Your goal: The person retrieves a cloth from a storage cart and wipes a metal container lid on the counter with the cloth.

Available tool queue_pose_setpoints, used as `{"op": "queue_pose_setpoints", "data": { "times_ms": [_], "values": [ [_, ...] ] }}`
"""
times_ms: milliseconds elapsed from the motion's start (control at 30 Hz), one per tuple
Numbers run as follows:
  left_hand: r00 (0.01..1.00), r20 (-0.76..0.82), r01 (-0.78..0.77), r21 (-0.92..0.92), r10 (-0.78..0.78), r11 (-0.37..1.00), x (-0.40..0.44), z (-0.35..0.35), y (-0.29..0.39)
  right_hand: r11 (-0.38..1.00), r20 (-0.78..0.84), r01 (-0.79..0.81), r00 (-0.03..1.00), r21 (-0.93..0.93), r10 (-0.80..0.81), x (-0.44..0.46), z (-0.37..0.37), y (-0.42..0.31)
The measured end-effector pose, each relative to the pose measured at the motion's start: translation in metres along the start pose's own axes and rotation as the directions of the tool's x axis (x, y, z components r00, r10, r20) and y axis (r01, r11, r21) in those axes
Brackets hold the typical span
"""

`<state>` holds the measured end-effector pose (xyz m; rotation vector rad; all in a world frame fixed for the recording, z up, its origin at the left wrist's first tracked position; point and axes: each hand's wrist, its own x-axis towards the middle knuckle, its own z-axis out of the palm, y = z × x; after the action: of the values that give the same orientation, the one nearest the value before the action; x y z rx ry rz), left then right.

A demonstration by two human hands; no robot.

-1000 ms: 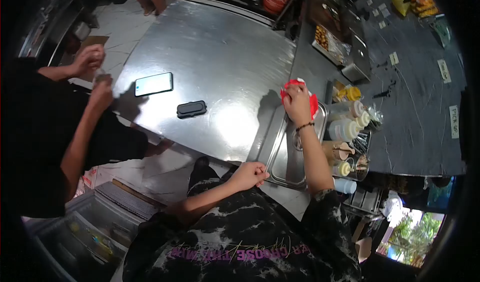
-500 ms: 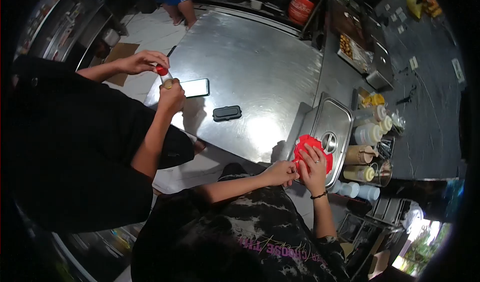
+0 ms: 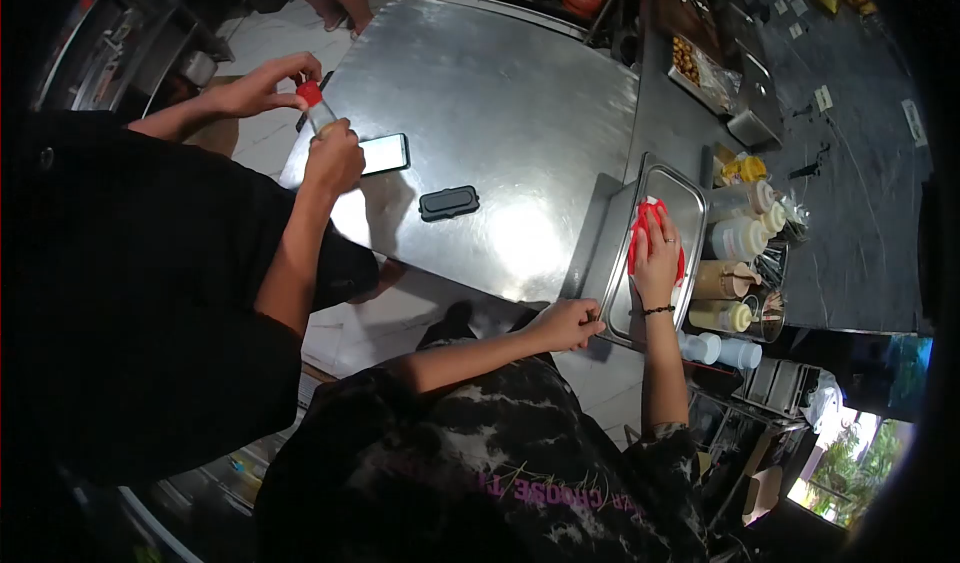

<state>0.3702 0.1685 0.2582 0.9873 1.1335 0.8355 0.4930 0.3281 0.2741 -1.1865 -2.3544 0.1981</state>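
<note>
A rectangular stainless-steel pan lid (image 3: 622,315) lies at the right end of the steel table. My right hand (image 3: 657,258) presses a crumpled red cloth (image 3: 680,263) onto it, fingers bent over the fabric. The cloth covers the lid's middle, so its recessed handle is hidden. At the lid's near left corner, my left hand (image 3: 568,325) is closed with its fingertips on the rim. A dark bracelet circles my right wrist.
A co-worker in black at left holds a red-capped bottle (image 3: 318,113). On the steel table (image 3: 480,83) lie a phone (image 3: 385,154) and a black case (image 3: 449,203). Squeeze bottles (image 3: 738,237) stand right of the lid. Another person's legs show behind the table.
My right hand has slid the red cloth away from me across the lid, off the near part. My left hand stays at the lid's corner, now apart from the cloth.
</note>
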Motion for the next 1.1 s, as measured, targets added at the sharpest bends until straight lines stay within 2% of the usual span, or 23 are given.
{"op": "queue_pose_setpoints", "data": {
  "times_ms": [700,1100],
  "values": [
    [0.999,-0.038,-0.029,-0.042,0.028,0.999,0.005,0.006,-0.01,0.998,0.017,0.058,0.998,0.035,-0.059,-0.017,-0.01,-0.007],
    [0.995,-0.087,-0.053,-0.091,0.045,0.994,0.001,0.012,-0.008,0.998,0.018,0.02,1.0,0.064,-0.021,-0.018,-0.011,-0.009]
  ]
}}
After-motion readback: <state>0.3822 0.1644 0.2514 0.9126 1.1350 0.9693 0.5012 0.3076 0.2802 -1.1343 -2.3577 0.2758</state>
